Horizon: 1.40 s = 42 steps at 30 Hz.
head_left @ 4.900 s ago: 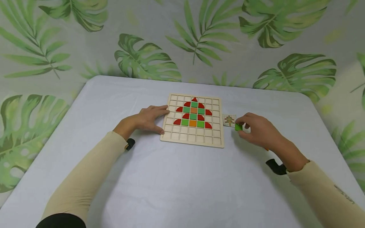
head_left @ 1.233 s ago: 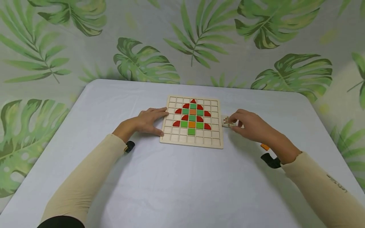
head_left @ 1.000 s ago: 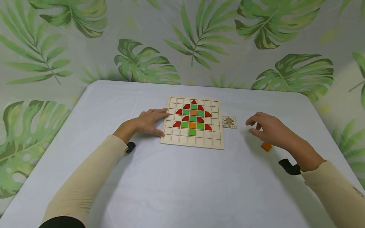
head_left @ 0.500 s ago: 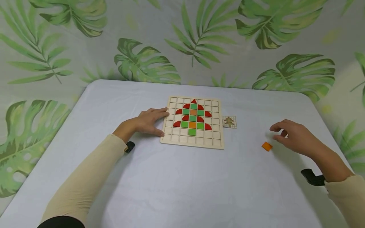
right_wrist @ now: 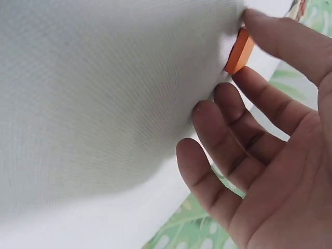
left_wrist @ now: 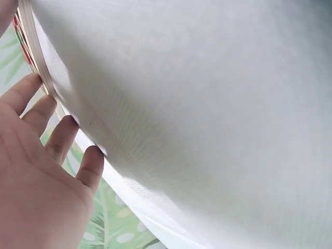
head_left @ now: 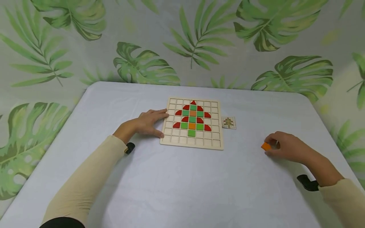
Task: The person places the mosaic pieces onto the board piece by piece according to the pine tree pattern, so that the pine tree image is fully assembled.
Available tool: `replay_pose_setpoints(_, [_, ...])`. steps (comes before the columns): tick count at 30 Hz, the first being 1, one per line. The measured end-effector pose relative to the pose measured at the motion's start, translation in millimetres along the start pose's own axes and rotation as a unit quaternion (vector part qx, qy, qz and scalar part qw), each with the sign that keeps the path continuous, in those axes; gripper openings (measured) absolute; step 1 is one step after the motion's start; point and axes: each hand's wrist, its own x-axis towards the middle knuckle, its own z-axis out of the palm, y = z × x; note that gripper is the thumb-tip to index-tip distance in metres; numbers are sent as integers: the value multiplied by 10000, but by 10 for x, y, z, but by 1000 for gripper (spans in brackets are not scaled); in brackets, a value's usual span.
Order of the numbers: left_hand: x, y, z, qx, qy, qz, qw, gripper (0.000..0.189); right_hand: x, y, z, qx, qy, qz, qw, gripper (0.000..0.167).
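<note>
The square wooden grid board (head_left: 178, 138) lies on the table with red, green and orange pieces set in a tree shape. My left hand (head_left: 147, 123) rests along its left edge with fingers extended; in the left wrist view the left hand (left_wrist: 41, 166) has fingertips at the board's side (left_wrist: 39, 49). To the right, thumb and index finger of my right hand (head_left: 289, 147) are on either side of a loose orange square tile (head_left: 265, 146), pinching it at the cloth. The right wrist view shows the orange tile (right_wrist: 240, 52) between thumb and index finger of the right hand (right_wrist: 290, 150).
A small pattern card (head_left: 229, 123) with a tree on a grid lies against the board's right side. White cloth covers the table (head_left: 182, 183). Behind it hangs a leaf-printed backdrop (head_left: 154, 19).
A green tile, earlier in my right hand, now sits below the lower orange piece on the board. The right hand has moved right, past the card, down to the orange tile.
</note>
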Motion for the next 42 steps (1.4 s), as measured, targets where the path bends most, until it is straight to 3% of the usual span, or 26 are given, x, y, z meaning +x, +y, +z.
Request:
replay_pose_setpoints(16, [-47, 18, -28, -113, 22, -9, 9999, 91, 53, -53, 41, -184, 250, -208, 9993, 21])
replay_pose_setpoints(28, [-26, 22, -40, -66, 31, -63, 10000, 92, 145, -115, -67, 33, 303, 91, 9995, 31])
replay_pose_setpoints(42, [-38, 30, -18, -108, 15, -107, 9999, 90, 391, -473, -121, -104, 538, -503, 9972, 29])
